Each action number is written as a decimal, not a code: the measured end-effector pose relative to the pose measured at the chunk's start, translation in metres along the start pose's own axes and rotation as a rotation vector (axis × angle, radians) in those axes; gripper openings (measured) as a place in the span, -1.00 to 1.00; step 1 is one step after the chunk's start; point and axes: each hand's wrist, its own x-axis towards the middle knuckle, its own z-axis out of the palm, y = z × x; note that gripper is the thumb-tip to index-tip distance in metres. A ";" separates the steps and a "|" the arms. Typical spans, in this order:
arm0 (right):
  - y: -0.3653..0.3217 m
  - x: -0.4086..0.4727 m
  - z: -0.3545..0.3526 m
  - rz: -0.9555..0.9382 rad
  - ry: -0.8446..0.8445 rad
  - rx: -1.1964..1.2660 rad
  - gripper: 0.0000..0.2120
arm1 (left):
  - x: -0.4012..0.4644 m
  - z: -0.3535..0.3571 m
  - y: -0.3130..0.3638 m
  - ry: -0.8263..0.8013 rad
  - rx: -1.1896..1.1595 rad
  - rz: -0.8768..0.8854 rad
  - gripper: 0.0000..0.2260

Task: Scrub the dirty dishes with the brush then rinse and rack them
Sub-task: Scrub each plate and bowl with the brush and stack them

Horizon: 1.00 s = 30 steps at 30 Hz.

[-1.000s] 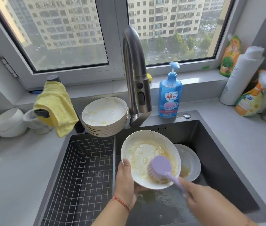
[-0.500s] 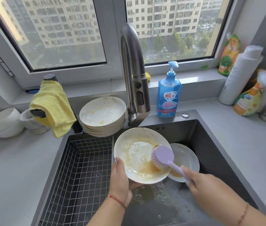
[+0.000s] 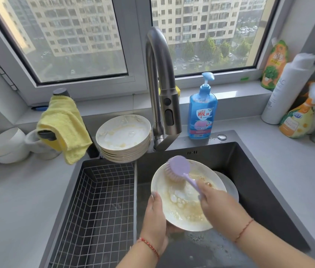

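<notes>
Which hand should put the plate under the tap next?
Probably the left hand. It already grips the soapy plate by its rim, and the faucet is just above. The right hand is busy holding the purple brush.

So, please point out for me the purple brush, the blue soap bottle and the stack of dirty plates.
purple brush [image 3: 177, 166]: head view, on the back of its round head.
blue soap bottle [image 3: 203, 113]: head view, on its front label.
stack of dirty plates [image 3: 123, 132]: head view, on the top plate's soiled inside.

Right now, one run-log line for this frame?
phase: scrubbing | left hand: holds plate | right hand: grips brush on plate's far edge | faucet: off | rack: empty
</notes>
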 end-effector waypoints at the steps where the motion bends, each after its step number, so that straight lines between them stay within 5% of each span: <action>1: 0.006 -0.001 -0.005 0.004 0.068 -0.082 -0.47 | 0.001 -0.001 0.001 0.010 -0.007 0.004 -0.62; 8: 0.037 -0.044 -0.006 0.061 -0.071 -0.096 -0.61 | 0.004 -0.007 0.009 0.070 0.001 0.051 -0.58; 14: 0.011 -0.054 -0.005 -0.043 -0.369 0.178 -0.65 | 0.004 -0.008 0.003 0.096 0.027 0.010 -0.38; 23: 0.013 -0.009 -0.009 0.064 -0.081 -0.010 -0.54 | -0.008 0.005 0.002 -0.024 0.019 0.004 -0.62; 27: 0.031 -0.033 -0.017 0.078 -0.109 -0.180 -0.35 | -0.005 0.003 0.005 0.008 -0.005 0.014 -0.64; 30: 0.037 -0.050 -0.020 0.005 -0.223 -0.039 -0.57 | -0.004 0.000 0.007 0.029 0.010 0.031 -0.61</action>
